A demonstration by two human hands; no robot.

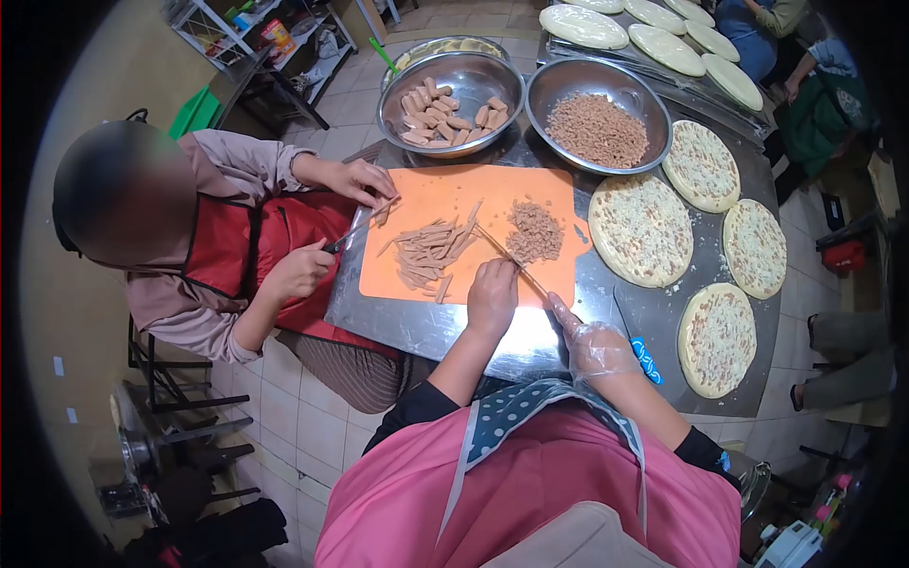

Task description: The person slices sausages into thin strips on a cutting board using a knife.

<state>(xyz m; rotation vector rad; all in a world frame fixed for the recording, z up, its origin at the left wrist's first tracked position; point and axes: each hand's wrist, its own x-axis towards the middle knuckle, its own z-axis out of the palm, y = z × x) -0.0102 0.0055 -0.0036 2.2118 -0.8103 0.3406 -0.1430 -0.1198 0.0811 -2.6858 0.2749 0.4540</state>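
Note:
My right hand (570,327), in a clear plastic glove, is closed on the handle end of a knife (516,258). The blade slants up and left across the orange cutting board (559,189). My left hand (493,292), bare, lies beside the blade with its fingers bent; whether they grip anything is hidden. Just above my hands sits a pile of small diced sausage (536,232). Left of the blade lie sausage strips (431,248), with the knife tip near them.
At the left, a person in a red apron (222,241) cuts with another knife (355,230) on the board's edge. Beyond the board stand a bowl of sausages (450,71) and a bowl of diced pieces (663,123). Topped dough rounds (641,230) and a blue-patterned handle (645,360) lie right.

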